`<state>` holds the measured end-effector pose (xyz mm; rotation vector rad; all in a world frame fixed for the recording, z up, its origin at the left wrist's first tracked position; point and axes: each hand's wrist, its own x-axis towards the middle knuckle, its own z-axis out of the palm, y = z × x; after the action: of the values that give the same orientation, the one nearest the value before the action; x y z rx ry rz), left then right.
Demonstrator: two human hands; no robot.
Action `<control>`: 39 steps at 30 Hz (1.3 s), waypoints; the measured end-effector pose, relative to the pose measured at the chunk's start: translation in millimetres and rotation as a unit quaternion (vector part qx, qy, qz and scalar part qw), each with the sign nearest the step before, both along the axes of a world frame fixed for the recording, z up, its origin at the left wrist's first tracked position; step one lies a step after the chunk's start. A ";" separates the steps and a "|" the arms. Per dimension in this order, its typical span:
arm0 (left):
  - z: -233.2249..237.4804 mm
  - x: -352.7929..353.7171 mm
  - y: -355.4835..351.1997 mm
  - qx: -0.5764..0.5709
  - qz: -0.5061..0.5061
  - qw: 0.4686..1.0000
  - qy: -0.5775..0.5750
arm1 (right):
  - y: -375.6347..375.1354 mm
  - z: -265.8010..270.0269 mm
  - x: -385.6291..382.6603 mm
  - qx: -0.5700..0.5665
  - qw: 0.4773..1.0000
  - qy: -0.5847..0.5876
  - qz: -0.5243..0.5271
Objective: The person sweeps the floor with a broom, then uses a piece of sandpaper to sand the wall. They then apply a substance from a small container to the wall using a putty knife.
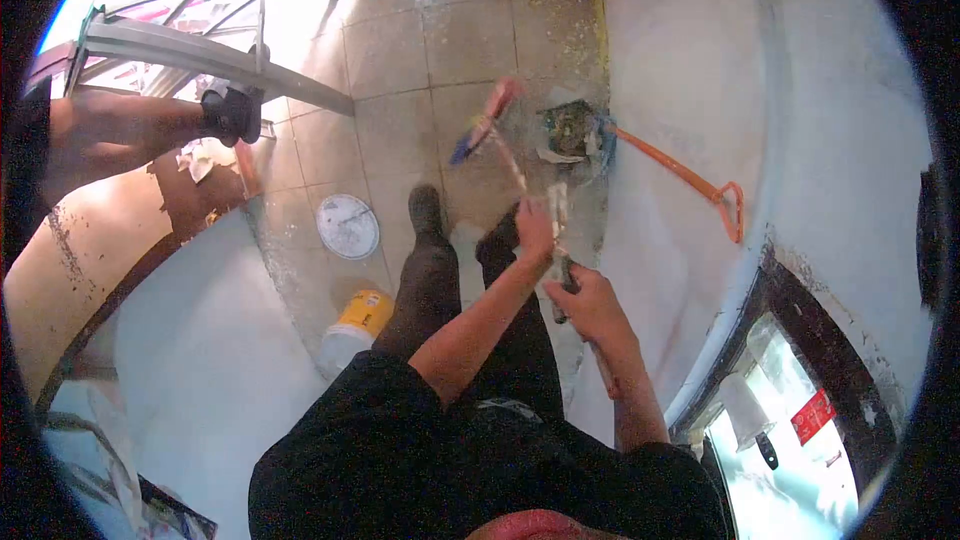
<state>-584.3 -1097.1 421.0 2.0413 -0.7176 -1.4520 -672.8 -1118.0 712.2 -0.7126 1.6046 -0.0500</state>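
My left hand [537, 227] is closed around a thin pole [512, 162], which runs up to a blurred red and blue head [484, 128] above the tiled floor. Lower and to the right, my right hand [592, 302] grips the dark handle of a scraper-like tool [559, 208], its pale blade pointing up beside my left hand. The pole's lower end [607, 372] shows below my right hand; whether that hand also grips it is unclear. Just beyond, a dark container [567, 130] with grey-brown material stands on the floor by the wall.
An orange-handled tool [680, 172] leans from the container along the right wall. On the floor at left are a round white lid [348, 226] and a yellow-white bucket [358, 324]. Another person's leg [130, 130] rests by a metal ladder [215, 62] at upper left.
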 end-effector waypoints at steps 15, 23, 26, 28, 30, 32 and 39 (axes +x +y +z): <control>-86.9 196.4 -364.4 0.016 -0.190 0.977 -0.100 | -252.0 -225.4 207.4 -0.185 0.975 0.004 -0.120; -149.2 104.2 -97.3 0.003 -0.333 0.940 -0.066 | -33.5 -166.6 163.2 -0.087 0.972 0.102 -0.192; -116.8 128.6 -24.0 -0.116 -0.376 0.916 -0.076 | 4.1 -121.9 177.3 -0.074 0.962 0.105 -0.242; -99.3 135.3 -13.3 -0.197 -0.405 0.889 -0.087 | 9.8 -98.8 183.0 0.023 0.949 0.068 -0.306; -57.3 134.4 -49.5 -0.165 -0.417 0.891 -0.072 | 10.9 -104.4 185.5 -0.022 0.945 0.069 -0.319; 18.9 124.8 -125.2 -0.049 -0.396 0.916 -0.031 | 5.2 -109.9 191.7 -0.061 0.937 0.068 -0.337; -63.6 15.6 -338.9 -0.150 -0.475 0.867 -0.027 | -171.7 -221.5 110.6 -0.241 0.874 0.094 -0.411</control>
<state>-568.7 -1436.0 357.4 1.5053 -2.0238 -1.5872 -562.2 -1289.6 490.7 -0.3527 2.0109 -1.0634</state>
